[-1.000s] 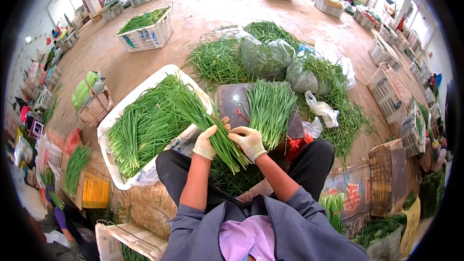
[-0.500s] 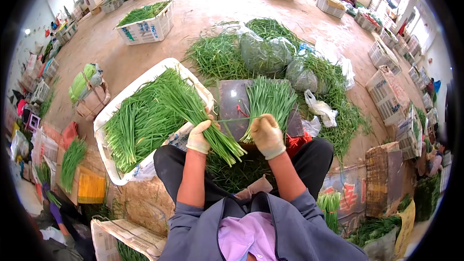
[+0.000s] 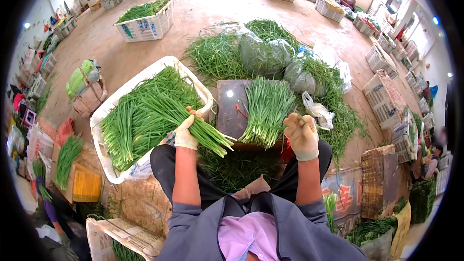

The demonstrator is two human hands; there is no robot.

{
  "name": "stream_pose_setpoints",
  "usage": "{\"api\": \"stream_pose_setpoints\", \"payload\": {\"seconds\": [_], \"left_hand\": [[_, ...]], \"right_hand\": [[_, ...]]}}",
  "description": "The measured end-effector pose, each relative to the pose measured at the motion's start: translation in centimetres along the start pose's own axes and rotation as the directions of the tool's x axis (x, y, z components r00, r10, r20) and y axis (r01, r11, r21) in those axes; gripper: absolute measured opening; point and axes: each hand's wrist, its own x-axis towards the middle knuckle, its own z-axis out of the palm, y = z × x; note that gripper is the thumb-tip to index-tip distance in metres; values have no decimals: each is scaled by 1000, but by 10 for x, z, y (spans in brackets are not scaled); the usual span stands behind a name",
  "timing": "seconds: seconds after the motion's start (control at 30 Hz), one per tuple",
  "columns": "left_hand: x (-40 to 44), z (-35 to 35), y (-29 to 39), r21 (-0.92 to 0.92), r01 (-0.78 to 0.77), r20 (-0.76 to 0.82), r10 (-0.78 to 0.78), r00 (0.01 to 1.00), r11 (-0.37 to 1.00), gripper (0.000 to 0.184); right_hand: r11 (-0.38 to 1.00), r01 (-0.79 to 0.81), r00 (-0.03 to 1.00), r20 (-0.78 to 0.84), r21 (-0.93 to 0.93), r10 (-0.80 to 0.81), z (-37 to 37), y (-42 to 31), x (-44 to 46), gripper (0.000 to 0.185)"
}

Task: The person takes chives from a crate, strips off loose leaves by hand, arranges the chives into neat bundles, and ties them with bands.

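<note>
My left hand (image 3: pixel 186 133), in a whitish glove, is closed around a bunch of chives (image 3: pixel 205 133); its pale cut ends point right and its green tips lie over the crate. The white plastic crate (image 3: pixel 98 152) beside it is piled with loose chives (image 3: pixel 140 113). My gloved right hand (image 3: pixel 302 135) is raised over my right knee, fingers curled. A thin green strand (image 3: pixel 316 126) shows at those fingertips, partly hidden. Between my hands, another heap of chives (image 3: pixel 267 111) lies on a dark board (image 3: pixel 231 118), near a small red tie (image 3: pixel 241 110).
Beyond the board lie loose greens (image 3: pixel 215 58) and full plastic bags (image 3: pixel 265 54). A white bag (image 3: pixel 319 108) is at the right. Another crate of greens (image 3: pixel 147 26) stands farther off. At lower left a co-worker's purple-gloved hand (image 3: pixel 42 188) holds greens.
My right hand has moved right, away from the bunch; the strand stretched between my hands no longer spans them. My left hand and the bunch have shifted slightly left.
</note>
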Motion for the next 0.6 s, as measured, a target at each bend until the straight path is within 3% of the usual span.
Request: {"api": "stream_pose_setpoints", "payload": {"seconds": [0.07, 0.1, 0.17, 0.27, 0.3, 0.37, 0.43, 0.5, 0.57, 0.6], "left_hand": [[0, -3, 2, 41, 6, -27, -5, 1000, 999, 41], [-1, 1, -1, 84, 19, -47, -15, 999, 996, 40], [-5, 6, -4, 120, 48, -102, -36, 994, 992, 36], [-10, 10, -11, 28, 167, -66, -165, 984, 986, 30], [-16, 18, -18, 124, 178, -55, -172, 984, 976, 26], [-31, 33, -29, 324, 196, -38, -194, 980, 926, 21], [-36, 34, -39, 226, 292, 122, -325, 938, 929, 22], [-40, 43, -42, 257, 329, 141, -372, 917, 909, 19], [-33, 36, -42, 228, 314, 158, -353, 922, 922, 17], [-32, 35, -41, 278, 229, 137, -274, 952, 933, 16]], "right_hand": [[959, -190, 977, -135, -208, 165, 6, -5, -6, 13], [958, -188, 976, -148, -217, 157, 18, -7, -4, 13], [791, -401, 901, -354, -461, 251, 38, -6, 11, 19], [782, -417, 880, -422, -464, 218, 46, -4, 42, 21], [792, -400, 882, -429, -462, 194, 52, -6, 54, 17], [795, -381, 905, -366, -472, 217, 69, -12, 71, 20], [797, -359, 927, -284, -485, 244, 93, -16, 83, 23], [785, -325, 946, -187, -527, 266, 118, -15, 89, 19], [701, -299, 951, -144, -648, 272, 137, -12, 88, 15], [664, -284, 946, -90, -692, 311, 144, -11, 85, 14]]}}
